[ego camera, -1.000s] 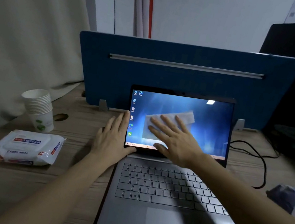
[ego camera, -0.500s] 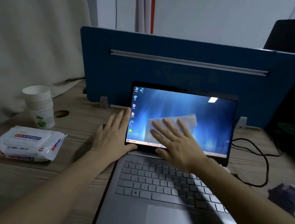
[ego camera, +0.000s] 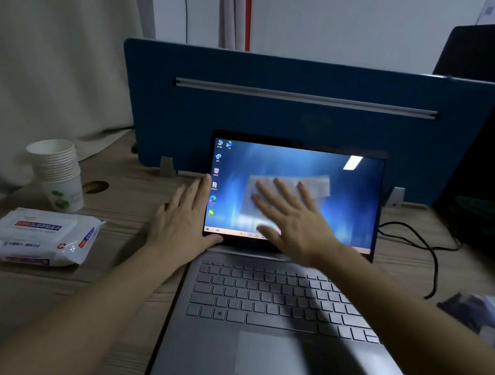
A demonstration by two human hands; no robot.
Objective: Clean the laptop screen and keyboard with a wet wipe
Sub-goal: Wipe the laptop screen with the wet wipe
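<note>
At centre of the desk [ego camera: 93,302] we have the laptop [ego camera: 270,350] open, its lit screen [ego camera: 349,205] tilted back against the blue divider panel [ego camera: 284,121] at 12 o'clock. We judge the task to be in its first half: the screen is being wiped, and the keyboard [ego camera: 269,297] shows no wipe on it, so that part is likely left to do. How much of the screen is already clean we cannot tell.

Our right hand [ego camera: 295,225] lies flat with fingers straight and spread, pressing the wet wipe [ego camera: 313,182] against the middle of the screen; the wipe shows past the fingertips toward 1 o'clock. Our left hand [ego camera: 183,222] braces the display at its left edge, fingers straight behind the bezel and thumb on the lower front corner, steadying it rather than clenching it.

At 9 o'clock of the laptop lies the wet wipe pack [ego camera: 36,236], flap closed as far as we can tell. Just behind it, at 10 o'clock, stands a stack of paper cups [ego camera: 56,173]. At 3 o'clock a black cable [ego camera: 427,248] loops across the desk, and a second packet [ego camera: 494,320] sits at the right edge. None of these obstructs the screen or keyboard; we judge the cups the only spill risk, standing well apart.
</note>
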